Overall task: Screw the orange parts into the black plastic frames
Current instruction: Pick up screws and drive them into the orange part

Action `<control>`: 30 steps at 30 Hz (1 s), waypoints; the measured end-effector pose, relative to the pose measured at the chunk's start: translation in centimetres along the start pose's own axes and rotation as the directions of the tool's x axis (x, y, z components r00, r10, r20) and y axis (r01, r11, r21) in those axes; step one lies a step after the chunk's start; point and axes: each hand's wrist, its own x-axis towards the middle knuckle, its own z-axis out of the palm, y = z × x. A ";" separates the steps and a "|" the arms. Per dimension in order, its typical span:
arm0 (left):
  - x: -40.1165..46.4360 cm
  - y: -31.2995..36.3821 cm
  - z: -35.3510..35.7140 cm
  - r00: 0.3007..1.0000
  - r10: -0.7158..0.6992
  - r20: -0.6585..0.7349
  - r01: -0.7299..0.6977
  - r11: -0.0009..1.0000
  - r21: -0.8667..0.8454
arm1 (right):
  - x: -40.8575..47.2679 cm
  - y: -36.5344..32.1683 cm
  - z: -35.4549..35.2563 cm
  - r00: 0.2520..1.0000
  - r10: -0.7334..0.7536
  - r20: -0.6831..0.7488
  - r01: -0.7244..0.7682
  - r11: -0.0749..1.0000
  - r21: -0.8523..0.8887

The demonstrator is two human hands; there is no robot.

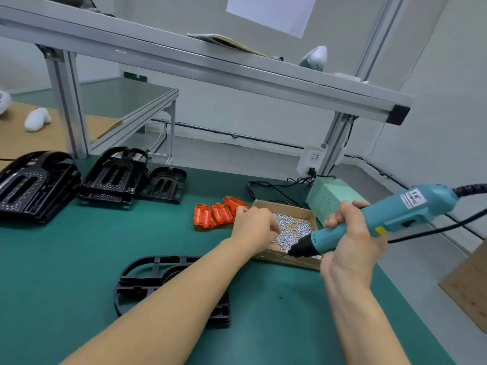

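Right hand (351, 241) grips a teal electric screwdriver (379, 219), tip aimed left over the cardboard screw box (295, 259), where left hand (254, 227) reaches with curled fingers, beside orange plastic parts (216, 214); a black plastic frame (147, 275) lies near on the green surface (79, 259).

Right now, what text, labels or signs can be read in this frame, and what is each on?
White label on the screwdriver held by the right hand: printing present, too blurred to read.
Yellow sticker on the screwdriver: too small to read.
White sheet on the wall: no readable text.
Power strip: no legible markings.
Nothing else bears text.
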 end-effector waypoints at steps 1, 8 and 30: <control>0.5 0.1 0.5 1.000 -0.011 0.027 0.010 1.000 0.018 | 0.1 0.1 -0.1 1.000 0.002 -0.004 -0.002 1.000 -0.003; 2.3 0.3 2.1 0.991 -0.069 0.113 0.047 0.981 0.190 | 1.0 0.5 -0.4 1.000 0.016 -0.014 -0.016 1.000 -0.008; 2.2 -0.1 2.3 0.998 0.064 0.025 -0.067 0.987 0.143 | 1.0 0.0 -0.5 0.999 0.033 0.035 -0.033 0.999 -0.010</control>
